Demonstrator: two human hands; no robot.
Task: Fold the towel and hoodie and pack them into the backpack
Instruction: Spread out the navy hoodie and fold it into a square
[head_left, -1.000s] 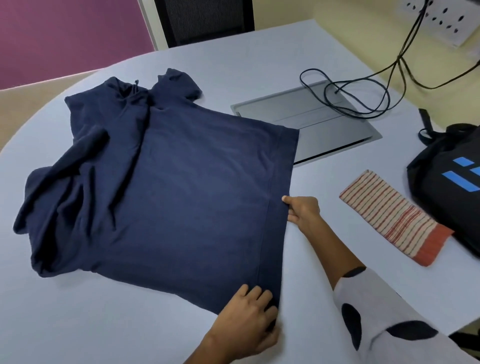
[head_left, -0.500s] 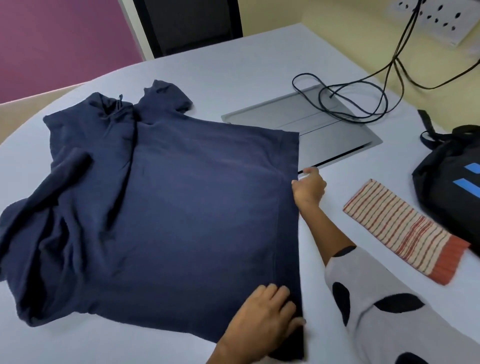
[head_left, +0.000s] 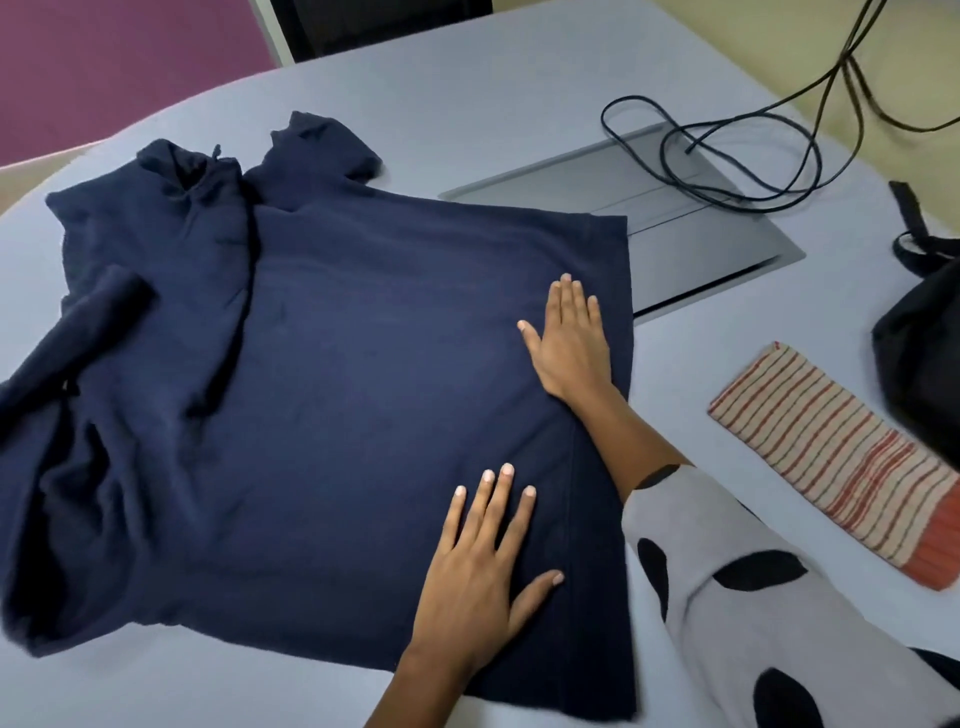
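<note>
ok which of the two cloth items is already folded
The striped towel, lying as a narrow folded strip at the right near the backpack. The navy hoodie is spread flat under both hands, its sleeves bunched.

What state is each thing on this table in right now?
Hoodie: spread flat, sleeves rumpled, not folded.
Towel: folded, lying beside the hoodie.
Backpack: on the table, partly out of view.
Left hand: flat on hoodie.
Right hand: flat on hoodie.

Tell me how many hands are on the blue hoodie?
2. The left hand lies flat with fingers spread on the hoodie near its bottom hem, close to the person. The right hand lies flat farther along the same hem edge, nearer the grey floor-box lid.
</note>
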